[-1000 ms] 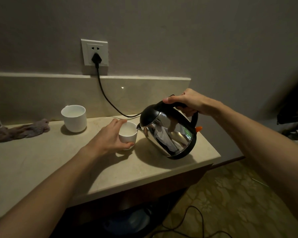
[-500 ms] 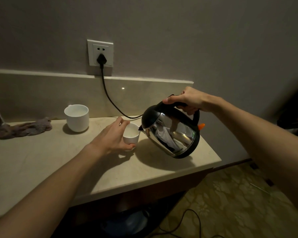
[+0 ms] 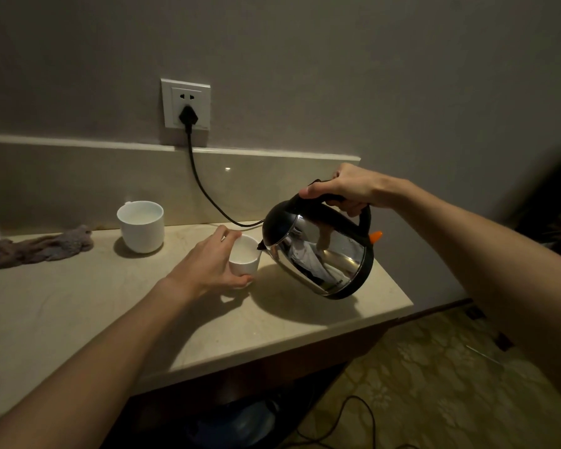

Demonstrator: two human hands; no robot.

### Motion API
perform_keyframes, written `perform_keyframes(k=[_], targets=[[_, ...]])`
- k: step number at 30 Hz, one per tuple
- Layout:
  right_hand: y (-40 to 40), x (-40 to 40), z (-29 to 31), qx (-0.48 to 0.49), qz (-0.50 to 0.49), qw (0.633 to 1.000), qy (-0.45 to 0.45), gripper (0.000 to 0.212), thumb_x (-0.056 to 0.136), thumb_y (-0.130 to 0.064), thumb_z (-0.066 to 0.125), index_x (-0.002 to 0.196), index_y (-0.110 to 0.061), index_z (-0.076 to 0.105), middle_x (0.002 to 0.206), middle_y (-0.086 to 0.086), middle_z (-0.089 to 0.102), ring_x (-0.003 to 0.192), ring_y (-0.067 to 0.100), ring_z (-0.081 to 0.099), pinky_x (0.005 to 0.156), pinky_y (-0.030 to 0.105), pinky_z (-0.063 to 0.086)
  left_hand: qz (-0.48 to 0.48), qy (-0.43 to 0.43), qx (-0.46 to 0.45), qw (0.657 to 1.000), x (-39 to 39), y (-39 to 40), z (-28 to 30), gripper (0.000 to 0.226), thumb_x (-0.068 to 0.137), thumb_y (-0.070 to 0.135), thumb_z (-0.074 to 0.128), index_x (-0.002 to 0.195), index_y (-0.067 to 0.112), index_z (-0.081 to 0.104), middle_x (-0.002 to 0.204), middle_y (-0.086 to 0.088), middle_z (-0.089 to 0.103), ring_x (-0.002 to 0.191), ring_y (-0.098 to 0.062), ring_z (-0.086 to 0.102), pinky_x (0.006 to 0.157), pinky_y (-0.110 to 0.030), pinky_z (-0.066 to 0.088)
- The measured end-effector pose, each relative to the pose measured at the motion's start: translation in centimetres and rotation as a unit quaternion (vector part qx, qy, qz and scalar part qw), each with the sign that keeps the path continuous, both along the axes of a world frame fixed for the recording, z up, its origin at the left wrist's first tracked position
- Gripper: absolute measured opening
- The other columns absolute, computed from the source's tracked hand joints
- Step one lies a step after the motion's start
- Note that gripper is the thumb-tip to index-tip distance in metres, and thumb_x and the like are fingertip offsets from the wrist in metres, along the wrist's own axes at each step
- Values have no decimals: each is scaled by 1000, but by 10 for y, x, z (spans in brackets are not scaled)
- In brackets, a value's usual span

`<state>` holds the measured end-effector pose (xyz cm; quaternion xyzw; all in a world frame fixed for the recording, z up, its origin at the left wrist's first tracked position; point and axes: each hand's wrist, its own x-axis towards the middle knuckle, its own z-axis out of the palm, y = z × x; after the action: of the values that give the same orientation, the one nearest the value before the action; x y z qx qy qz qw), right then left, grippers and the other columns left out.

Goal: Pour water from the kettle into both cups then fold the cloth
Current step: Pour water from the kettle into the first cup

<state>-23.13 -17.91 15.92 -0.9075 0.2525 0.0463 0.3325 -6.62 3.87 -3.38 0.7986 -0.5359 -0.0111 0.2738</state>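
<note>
Pouring into the near cup [image 3: 244, 259], mid-worktop toward the right end, with the left hand [image 3: 208, 270] wrapped round its side to steady it. Kettle [image 3: 318, 249] tipped, spout right at the cup's rim, right hand [image 3: 340, 191] clenched round the black handle on top. Could spill here: small cup, tight to the spout, so too steep a tilt probably floods over the rim and onto those steadying fingers (hot, maybe; hard to tell). Water level inside hidden in the dim light. Second cup [image 3: 140, 226] standing at the back edge, well apart, looking whitish inside, fill unclear. Cloth [image 3: 38, 246] bunched at the back left corner, not yet folded. Black cord [image 3: 204, 192] trailing down from the wall socket [image 3: 186, 103] onto the worktop behind the kettle, a possible snag on the set-down.
</note>
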Motion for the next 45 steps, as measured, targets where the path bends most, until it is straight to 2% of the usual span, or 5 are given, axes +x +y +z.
perform_keyframes(k=[13, 23, 39, 45], targets=[[0, 7, 4, -17, -2, 999, 27, 49, 85, -57, 67, 74, -9, 63, 51, -1, 41, 42, 12, 36, 41, 21, 32, 0, 0, -6, 1000, 1, 0, -1, 101, 68, 65, 80, 147, 16, 40, 136, -1, 46, 115, -23, 55, 95, -40, 52], [4, 10, 8, -13, 7, 999, 40, 47, 88, -53, 67, 59, -16, 59, 50, -2, 41, 42, 12, 36, 43, 22, 30, 5, -5, -11, 1000, 1, 0, -2, 102, 67, 63, 81, 148, 15, 41, 135, -1, 47, 114, -23, 56, 93, -39, 52], [7, 18, 15, -32, 17, 997, 63, 47, 84, -57, 67, 68, -13, 63, 48, -5, 43, 40, 10, 37, 40, 20, 32, 9, -11, -10, 1000, 0, 0, -2, 101, 68, 63, 80, 148, 15, 41, 135, 0, 46, 113, -25, 58, 93, -39, 51], [7, 20, 16, -29, 20, 997, 71, 47, 84, -57, 68, 64, -15, 62, 50, -4, 44, 42, 12, 37, 43, 23, 31, 7, -10, -11, 1000, -1, 0, -2, 101, 68, 64, 79, 147, 15, 41, 135, 0, 47, 113, -24, 57, 92, -37, 51]])
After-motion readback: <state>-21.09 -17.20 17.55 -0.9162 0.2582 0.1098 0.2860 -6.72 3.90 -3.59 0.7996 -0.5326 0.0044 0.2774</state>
